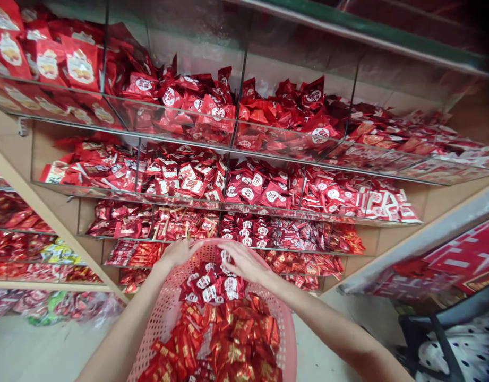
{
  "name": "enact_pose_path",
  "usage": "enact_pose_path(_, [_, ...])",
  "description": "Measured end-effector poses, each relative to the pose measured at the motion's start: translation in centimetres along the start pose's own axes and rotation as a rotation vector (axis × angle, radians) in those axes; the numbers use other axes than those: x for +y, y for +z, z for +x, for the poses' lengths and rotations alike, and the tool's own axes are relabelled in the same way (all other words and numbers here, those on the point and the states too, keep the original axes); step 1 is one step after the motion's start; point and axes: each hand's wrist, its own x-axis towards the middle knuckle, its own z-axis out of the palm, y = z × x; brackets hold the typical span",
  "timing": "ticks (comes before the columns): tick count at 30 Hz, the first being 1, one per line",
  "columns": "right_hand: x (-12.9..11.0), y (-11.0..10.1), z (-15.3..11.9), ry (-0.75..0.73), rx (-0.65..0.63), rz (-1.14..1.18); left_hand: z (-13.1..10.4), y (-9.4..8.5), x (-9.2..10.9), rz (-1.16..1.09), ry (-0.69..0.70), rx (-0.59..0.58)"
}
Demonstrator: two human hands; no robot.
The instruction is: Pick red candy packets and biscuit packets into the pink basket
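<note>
A pink perforated plastic basket (286, 318) stands below me, tilted in view, with candy packets inside. Red-and-gold packets (236, 329) fill its near part. Maroon packets with white labels (210, 289) lie toward its far end. My left hand (180, 252) is at the basket's far left rim, fingers stretched out and partly apart, no packet visible in it. Over the far rim on the right, my right hand (242, 261) has its fingers spread just above the maroon packets. One maroon packet is close beneath those fingertips; whether they touch it I cannot tell.
Tiered shelves with clear dividers (228, 178) hold red packets in front of me. Matching maroon packets (246, 229) sit in a lower compartment just beyond the basket. A wooden post (57, 223) slants at left. A dark-framed item with dotted cloth (459, 345) is at lower right.
</note>
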Motion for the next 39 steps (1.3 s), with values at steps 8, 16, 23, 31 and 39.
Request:
enact_pose_path(8, [-1.1, 3.6, 1.1, -0.081, -0.203, -0.084, -0.1, 0.0, 0.0, 0.01, 0.015, 0.004])
enact_pose_path(16, [0.8, 0.9, 1.9, 0.012, 0.081, -0.079, -0.1, -0.1, 0.0, 0.002, 0.002, 0.003])
enact_pose_path(23, [8.8, -1.9, 3.3, 0.32, 0.235, -0.241, -0.3, -0.3, 0.2, -0.004, 0.001, 0.002])
enact_pose_path(31, [11.9, -2.4, 2.5, 0.312, 0.065, -0.419, -0.2, -0.3, 0.2, -0.009, -0.006, 0.001])
enact_pose_path(39, [11.6, -2.7, 3.4, 0.342, 0.026, -0.474, -0.4, -0.2, -0.1, -0.026, 0.029, 0.013])
